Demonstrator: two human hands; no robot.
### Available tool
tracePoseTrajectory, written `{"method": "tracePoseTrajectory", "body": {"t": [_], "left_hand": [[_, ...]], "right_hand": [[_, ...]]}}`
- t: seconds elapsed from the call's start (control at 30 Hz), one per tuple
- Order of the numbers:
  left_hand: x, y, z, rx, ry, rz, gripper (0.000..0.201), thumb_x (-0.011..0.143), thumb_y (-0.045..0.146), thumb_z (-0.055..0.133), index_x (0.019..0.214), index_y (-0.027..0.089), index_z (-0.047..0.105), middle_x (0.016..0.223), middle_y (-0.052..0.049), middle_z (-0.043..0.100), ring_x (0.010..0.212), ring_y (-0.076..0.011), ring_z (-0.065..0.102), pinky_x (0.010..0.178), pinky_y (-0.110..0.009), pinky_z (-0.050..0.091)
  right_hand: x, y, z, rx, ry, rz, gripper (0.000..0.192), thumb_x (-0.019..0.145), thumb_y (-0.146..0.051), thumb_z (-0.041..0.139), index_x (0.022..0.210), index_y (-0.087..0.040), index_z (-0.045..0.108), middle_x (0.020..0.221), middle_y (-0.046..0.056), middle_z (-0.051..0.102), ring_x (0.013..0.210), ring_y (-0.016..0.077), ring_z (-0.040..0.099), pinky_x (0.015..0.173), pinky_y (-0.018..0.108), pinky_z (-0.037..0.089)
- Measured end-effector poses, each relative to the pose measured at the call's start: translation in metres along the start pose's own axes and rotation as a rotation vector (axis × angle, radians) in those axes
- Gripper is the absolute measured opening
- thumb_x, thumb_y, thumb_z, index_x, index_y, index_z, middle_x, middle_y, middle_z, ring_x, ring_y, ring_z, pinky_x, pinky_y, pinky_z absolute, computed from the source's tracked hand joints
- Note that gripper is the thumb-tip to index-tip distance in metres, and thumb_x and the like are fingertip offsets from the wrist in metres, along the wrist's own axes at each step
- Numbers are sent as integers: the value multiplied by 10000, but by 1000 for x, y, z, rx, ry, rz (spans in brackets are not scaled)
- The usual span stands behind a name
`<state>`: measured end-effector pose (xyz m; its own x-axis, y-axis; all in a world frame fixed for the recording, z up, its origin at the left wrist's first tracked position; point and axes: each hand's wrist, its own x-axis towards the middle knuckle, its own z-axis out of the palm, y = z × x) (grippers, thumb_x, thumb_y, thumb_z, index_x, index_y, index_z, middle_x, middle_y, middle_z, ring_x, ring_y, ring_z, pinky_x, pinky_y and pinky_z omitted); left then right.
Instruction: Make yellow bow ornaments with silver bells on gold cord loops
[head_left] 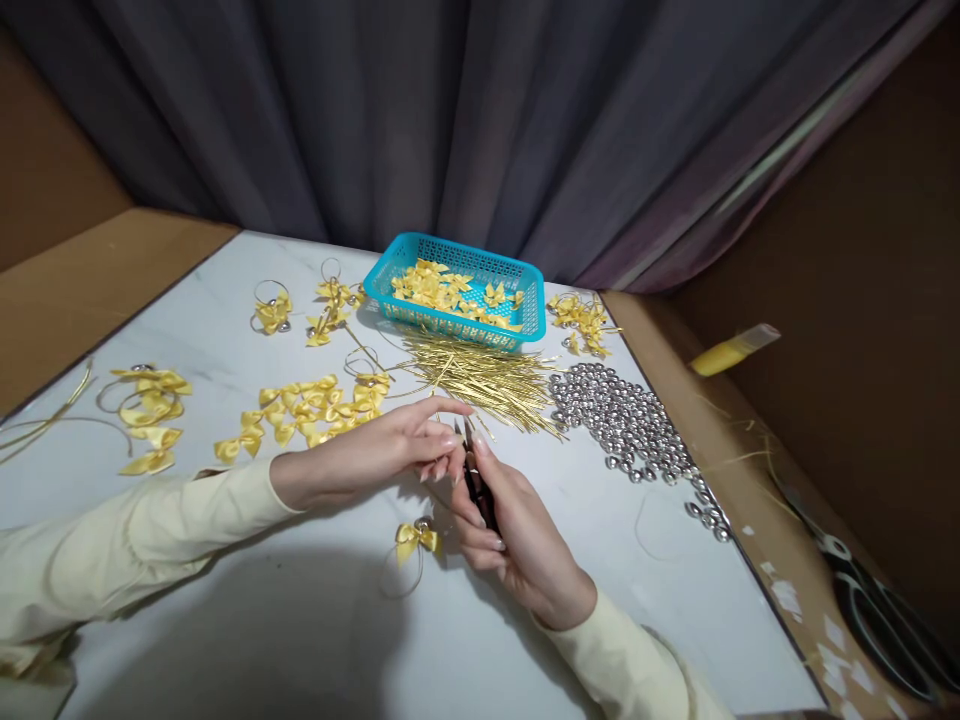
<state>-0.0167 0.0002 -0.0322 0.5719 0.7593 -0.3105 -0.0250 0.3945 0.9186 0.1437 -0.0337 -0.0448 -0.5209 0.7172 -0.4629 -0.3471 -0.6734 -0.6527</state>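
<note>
My right hand point(517, 530) is closed around small black snips point(478, 487), whose two narrow tips point away from me. Just left of the tips, my left hand point(420, 440) has its thumb and fingers pinched together; whatever lies between them is too small to make out. A thin cord seems to run below the fingers. On the white table under my hands lies a yellow satin bow point(416, 541) with a silver bead and a loop of thin cord. Several loose yellow bows point(300, 405) lie beyond my left forearm.
A turquoise basket point(544, 310) of yellow bows stands at the back. Before it lies a heap of gold twist ties point(487, 380), with silver beads point(630, 420) to the right. Bow clusters point(154, 410) lie left. Scissors point(874, 610) and a yellow tube point(735, 350) lie right.
</note>
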Motion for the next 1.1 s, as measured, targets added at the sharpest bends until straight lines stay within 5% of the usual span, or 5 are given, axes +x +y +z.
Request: {"method": "tracePoseTrajectory", "body": {"t": [0.47, 1.1], "left_hand": [[-3, 3, -1, -228, -28, -19, 392, 843, 92, 521, 1225, 155, 460, 613, 52, 489, 602, -98, 398, 601, -232, 287], [-4, 2, -1, -265, -20, -48, 396, 852, 96, 536, 1231, 185, 460, 695, 43, 513, 660, -95, 432, 661, -228, 326]], "right_hand": [[3, -2, -5, 0, 32, 14, 373, 826, -533, 549, 721, -177, 513, 409, -111, 356, 324, 4, 123, 283, 94, 110], [2, -1, -2, 3, 0, -13, 333, 801, -504, 592, 746, -190, 494, 422, -124, 358, 328, 1, 113, 288, 87, 111]]}}
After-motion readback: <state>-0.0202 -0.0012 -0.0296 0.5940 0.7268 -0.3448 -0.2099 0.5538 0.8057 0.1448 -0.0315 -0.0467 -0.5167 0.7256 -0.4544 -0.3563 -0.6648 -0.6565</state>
